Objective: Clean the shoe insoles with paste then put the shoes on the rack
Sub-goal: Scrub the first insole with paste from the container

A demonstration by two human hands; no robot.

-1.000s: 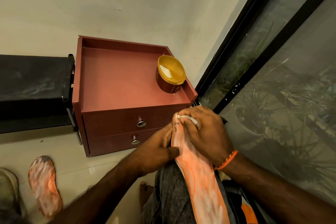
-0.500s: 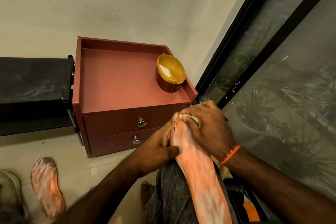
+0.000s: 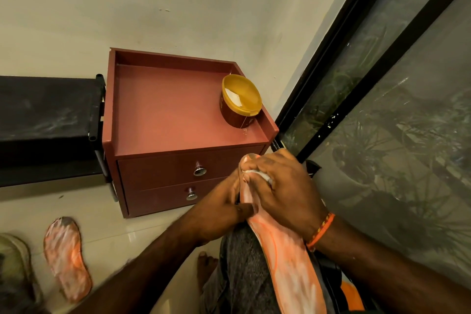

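**Rubbing paste into an orange insole held across your knee**

Nearest you, an orange insole point(image 3: 285, 260) streaked with white paste lies lengthwise over your grey-clad knee point(image 3: 242, 262), its toe end pointing away from you. Your left hand point(image 3: 219, 214) is closed on the insole's left edge, thumb on top, steadying it. Your right hand point(image 3: 280, 191) is closed over the toe end, with a small white cloth or pad point(image 3: 257, 174) pinched under the fingers and pressed against the surface. An orange thread band point(image 3: 321, 231) circles your right wrist.

The insole looks thin, light and bendy, and likely slick where the paste is wet. Judging by that, hold it by the edges, brace it from beneath, and rub with modest pressure so it does not fold or slide off your knee.

On the floor at near left lies a second insole point(image 3: 66, 257), also smeared white, just beside the edge of a shoe point(image 3: 15, 262) that is cut off by the frame.

Farther ahead stands a small reddish drawer unit point(image 3: 163, 120) against the wall. An open yellow tub of paste point(image 3: 240, 104) sits on its top, at the right. To its left is a black rack shelf point(image 3: 46, 109), with no shoes on it yet. A dark-framed glass door point(image 3: 382, 84) runs along your right.
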